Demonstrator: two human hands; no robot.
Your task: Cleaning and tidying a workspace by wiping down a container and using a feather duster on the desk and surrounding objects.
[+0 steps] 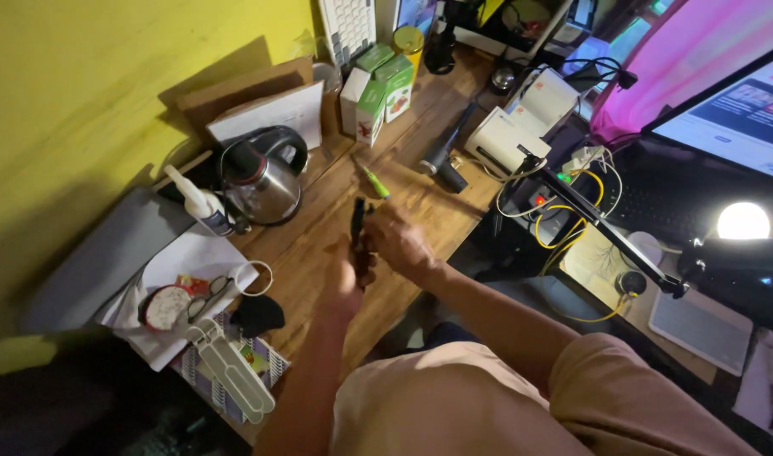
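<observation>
hands gripping dark tool (above desk)

Landmark: steel electric kettle on wooden desk. White squeeze bottle just left of kettle. Green-and-white cartons behind kettle, to right. Small green tool right of kettle; black cylindrical device further right. Both hands, left and right, with slim black tool, in front of kettle, right. White hanger well in front, on papers

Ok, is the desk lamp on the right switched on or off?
On. The lamp head glows bright white, lighting the desk edge around it.
</observation>
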